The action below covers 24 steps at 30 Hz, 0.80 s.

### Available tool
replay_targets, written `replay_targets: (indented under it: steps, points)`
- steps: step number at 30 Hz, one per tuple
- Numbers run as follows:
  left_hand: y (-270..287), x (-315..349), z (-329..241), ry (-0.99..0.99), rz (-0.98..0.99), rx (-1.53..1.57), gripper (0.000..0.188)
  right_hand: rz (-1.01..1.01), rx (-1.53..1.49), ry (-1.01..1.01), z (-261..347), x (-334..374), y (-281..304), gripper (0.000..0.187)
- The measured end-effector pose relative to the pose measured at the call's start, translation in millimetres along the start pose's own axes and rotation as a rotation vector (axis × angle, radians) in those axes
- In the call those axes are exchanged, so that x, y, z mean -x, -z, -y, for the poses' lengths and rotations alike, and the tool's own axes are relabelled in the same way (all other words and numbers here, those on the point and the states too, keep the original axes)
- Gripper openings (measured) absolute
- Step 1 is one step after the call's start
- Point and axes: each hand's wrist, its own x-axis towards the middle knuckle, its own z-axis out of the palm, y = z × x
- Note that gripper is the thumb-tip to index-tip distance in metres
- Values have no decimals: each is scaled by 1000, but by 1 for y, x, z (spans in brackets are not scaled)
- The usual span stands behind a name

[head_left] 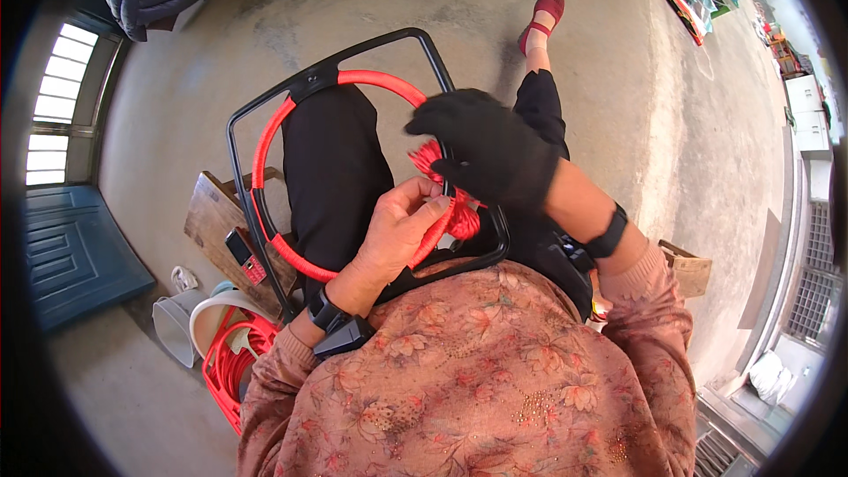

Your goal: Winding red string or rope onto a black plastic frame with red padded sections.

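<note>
Pinching soft-looking red strands (464,223) at the ring's (380,79) right, the left hand (393,228) closes thumb to finger; the gloved right hand's (490,150) grip is unclear. Over the lap (336,168), the black frame (314,81) seems light, stiff, best held by its bars.

- Daylight blows the window panes (55,108) at left out to white.
- The concrete floor (477,22) is brightly lit, paler in a streak at right; shadows are soft.
- Black trousers (336,168) swallow detail.
- Straight edges bend toward the dark fisheye rim; the far right looks hazy.
</note>
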Motion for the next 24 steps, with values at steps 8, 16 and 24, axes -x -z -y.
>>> replay_targets:
  steps: [8,16,24]
  points:
    - [4,-4,-8,178,191,340,10,-10,29,-120,31,57,2,39]
    - [4,-9,-33,362,87,31,12,-675,-1847,-584,33,101,9,39]
    - [5,-18,-16,306,94,97,16,-983,-1356,-858,15,201,21,45]
